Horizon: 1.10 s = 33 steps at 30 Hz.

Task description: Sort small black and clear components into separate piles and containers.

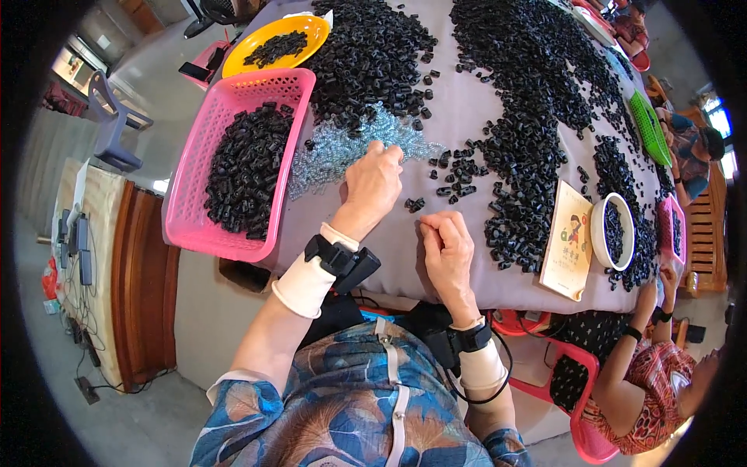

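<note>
Nearest is the wearer's patterned blue shirt [366, 405], with pale cuffs and black devices strapped at both wrists. The right hand [449, 247] is just in from the front edge of the desk [513, 289], fingers curled inward and thumb close to the index finger; cannot tell whether it grips a piece. The left hand [375, 183] is farther in, fingers bent, their tips at the near side of a heap of pale-blue translucent pieces [373, 134]; its grip is hidden, so cannot tell whether anything is pinched. A small black cluster [415, 205] lies on the grey cloth between the 2 hands, with a looser black group [459, 175] just beyond it. Left of the left hand, a pink basket [180, 198] holds many small black parts; its wall is perforated. To the right, a yellowish booklet [566, 245] lies beside a white bowl [599, 233], which contains black pieces. A broad black band [525, 148] runs from near the booklet toward the far end. Behind the pale-blue heap is a large black pile [362, 58], and left of that pile a yellow plate [317, 43] with a smaller black portion. Farther along the right edge is a green basket [650, 128], with a seated person [691, 156] beside it.
</note>
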Each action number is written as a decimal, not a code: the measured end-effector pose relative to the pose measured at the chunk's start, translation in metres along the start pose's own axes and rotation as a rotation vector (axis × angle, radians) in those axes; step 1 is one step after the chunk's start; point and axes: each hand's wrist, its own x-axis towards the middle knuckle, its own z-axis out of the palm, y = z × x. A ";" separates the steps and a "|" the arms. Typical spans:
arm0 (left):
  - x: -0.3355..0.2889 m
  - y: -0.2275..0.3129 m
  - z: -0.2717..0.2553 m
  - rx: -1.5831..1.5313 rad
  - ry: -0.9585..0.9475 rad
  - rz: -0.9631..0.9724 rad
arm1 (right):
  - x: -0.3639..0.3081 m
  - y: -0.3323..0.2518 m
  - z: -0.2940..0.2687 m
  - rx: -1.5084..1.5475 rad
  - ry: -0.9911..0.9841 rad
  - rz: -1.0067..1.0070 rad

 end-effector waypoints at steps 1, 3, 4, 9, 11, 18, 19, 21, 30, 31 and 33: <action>0.000 -0.001 0.000 0.007 -0.013 0.020 | -0.001 0.000 0.000 -0.006 -0.005 -0.019; -0.001 -0.002 0.000 0.016 -0.028 0.041 | -0.001 -0.001 -0.001 -0.007 -0.006 -0.011; -0.003 -0.003 -0.001 -0.028 -0.013 0.063 | 0.000 -0.001 -0.001 -0.008 -0.010 -0.004; -0.014 -0.003 -0.006 -0.132 0.022 0.136 | 0.000 -0.001 -0.003 0.009 -0.001 0.002; -0.018 0.001 -0.013 -0.180 0.046 0.131 | 0.000 -0.001 -0.003 0.009 -0.006 0.009; -0.028 0.003 -0.021 -0.337 -0.012 0.154 | 0.000 -0.001 0.000 0.133 0.042 0.105; -0.034 0.007 -0.021 -0.431 -0.117 0.119 | 0.000 -0.002 0.000 0.200 0.045 0.185; -0.044 0.012 -0.020 -0.525 -0.224 0.081 | -0.001 -0.001 0.002 0.230 0.043 0.200; -0.049 0.020 -0.017 -0.710 -0.321 0.028 | -0.005 0.000 -0.002 0.258 0.081 0.278; -0.045 0.017 -0.019 -0.710 -0.323 0.029 | -0.006 0.002 -0.002 0.285 0.114 0.290; -0.034 0.005 -0.026 -0.389 -0.030 0.195 | -0.006 0.006 -0.001 0.292 0.115 0.269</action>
